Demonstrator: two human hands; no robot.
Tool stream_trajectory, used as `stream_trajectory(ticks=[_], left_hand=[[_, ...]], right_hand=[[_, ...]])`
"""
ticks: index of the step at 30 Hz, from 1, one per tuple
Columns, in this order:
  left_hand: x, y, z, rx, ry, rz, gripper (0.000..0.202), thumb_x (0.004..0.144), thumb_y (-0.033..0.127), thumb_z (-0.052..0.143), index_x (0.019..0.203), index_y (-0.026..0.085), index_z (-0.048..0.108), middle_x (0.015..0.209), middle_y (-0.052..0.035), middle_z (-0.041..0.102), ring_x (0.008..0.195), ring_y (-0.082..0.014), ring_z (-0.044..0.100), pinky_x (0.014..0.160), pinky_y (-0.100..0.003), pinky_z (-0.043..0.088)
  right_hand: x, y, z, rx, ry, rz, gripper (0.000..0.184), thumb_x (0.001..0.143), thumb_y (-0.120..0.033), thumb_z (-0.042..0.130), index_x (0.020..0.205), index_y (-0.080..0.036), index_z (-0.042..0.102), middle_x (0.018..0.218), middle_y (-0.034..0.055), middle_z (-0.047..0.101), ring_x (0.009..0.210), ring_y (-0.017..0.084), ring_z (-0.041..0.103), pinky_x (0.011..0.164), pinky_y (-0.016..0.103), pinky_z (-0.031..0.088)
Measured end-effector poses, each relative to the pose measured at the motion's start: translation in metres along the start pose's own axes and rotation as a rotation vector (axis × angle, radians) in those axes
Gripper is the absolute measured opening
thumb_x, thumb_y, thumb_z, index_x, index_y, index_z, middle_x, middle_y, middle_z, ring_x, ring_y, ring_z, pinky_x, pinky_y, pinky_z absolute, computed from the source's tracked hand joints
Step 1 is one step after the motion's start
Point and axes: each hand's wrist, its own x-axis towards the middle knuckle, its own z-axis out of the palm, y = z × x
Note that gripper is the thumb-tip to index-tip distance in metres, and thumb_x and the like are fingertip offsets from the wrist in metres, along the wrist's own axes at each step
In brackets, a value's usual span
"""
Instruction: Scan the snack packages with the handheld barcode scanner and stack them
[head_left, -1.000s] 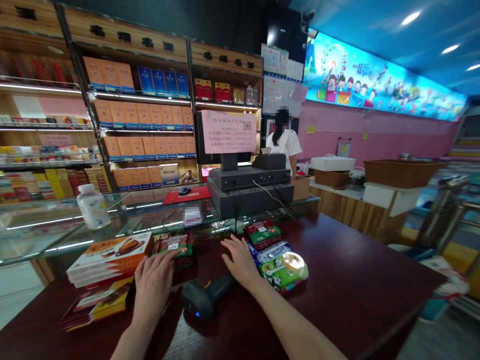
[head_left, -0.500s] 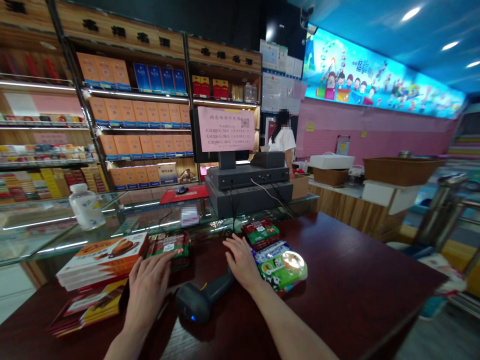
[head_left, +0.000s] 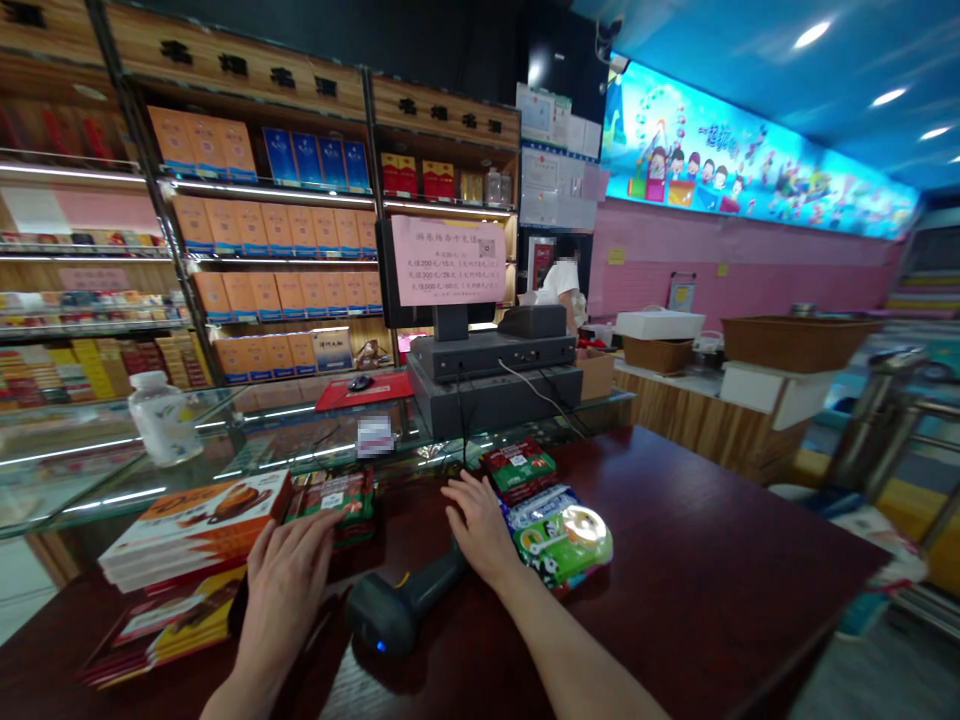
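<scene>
My left hand [head_left: 287,570] lies with its fingers stretched forward over the near edge of some red-and-green packets [head_left: 346,497]; it grips nothing that I can see. To its left are a stack of white-and-orange boxes [head_left: 191,530] and, nearer me, several flat yellow-and-maroon packs [head_left: 184,622]. My right hand [head_left: 480,528] is open, palm down, its fingers loosely apart at the end of a black barcode scanner's [head_left: 386,608] handle. The scanner lies between my hands with a blue light lit. Just right of that hand are red-and-green packets [head_left: 519,468], a blue-and-white packet [head_left: 544,507] and a green packet [head_left: 566,545].
Behind the dark wooden table [head_left: 697,560] stands a glass counter [head_left: 247,430] with a white bottle [head_left: 163,418] and a cash register [head_left: 495,385] bearing a pink notice. Boxed goods fill the back shelves. A person in white [head_left: 561,285] is beyond the register.
Both hands keep about the same place relative to the packets. The view has shifted slightly. The person behind the register has bent lower.
</scene>
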Motion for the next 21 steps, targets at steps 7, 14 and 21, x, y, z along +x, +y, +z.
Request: stream_trajectory(ticks=[7, 14, 21], left_hand=[[-0.0011, -0.0023, -0.0006, -0.016, 0.005, -0.009, 0.031, 0.095, 0.031, 0.047, 0.121, 0.030, 0.064, 0.112, -0.0029, 0.074, 0.104, -0.0216, 0.065, 0.109, -0.043, 0.031], [-0.0007, -0.0025, 0.0004, -0.022, 0.011, -0.002, 0.030, 0.096, 0.030, 0.046, 0.121, 0.029, 0.062, 0.112, -0.0027, 0.074, 0.104, -0.0213, 0.064, 0.109, -0.044, 0.029], [-0.0006, 0.0012, -0.0022, -0.040, 0.011, -0.023, 0.029, 0.097, 0.030, 0.044, 0.119, 0.029, 0.063, 0.111, -0.0028, 0.074, 0.103, -0.0218, 0.065, 0.110, -0.045, 0.029]], right_hand=[[0.0006, -0.0023, -0.0051, -0.037, 0.013, 0.058, 0.035, 0.090, -0.013, 0.051, 0.121, -0.020, 0.066, 0.129, 0.0091, 0.067, 0.134, 0.026, 0.050, 0.119, 0.057, 0.026], [-0.0005, -0.0022, -0.0057, -0.077, 0.005, 0.080, 0.036, 0.088, -0.012, 0.052, 0.120, -0.020, 0.067, 0.128, 0.0090, 0.068, 0.133, 0.026, 0.051, 0.119, 0.057, 0.025], [-0.0005, -0.0077, -0.0104, -0.097, -0.028, 0.082, 0.036, 0.088, -0.012, 0.053, 0.120, -0.021, 0.067, 0.129, 0.0075, 0.067, 0.134, 0.025, 0.049, 0.120, 0.055, 0.024]])
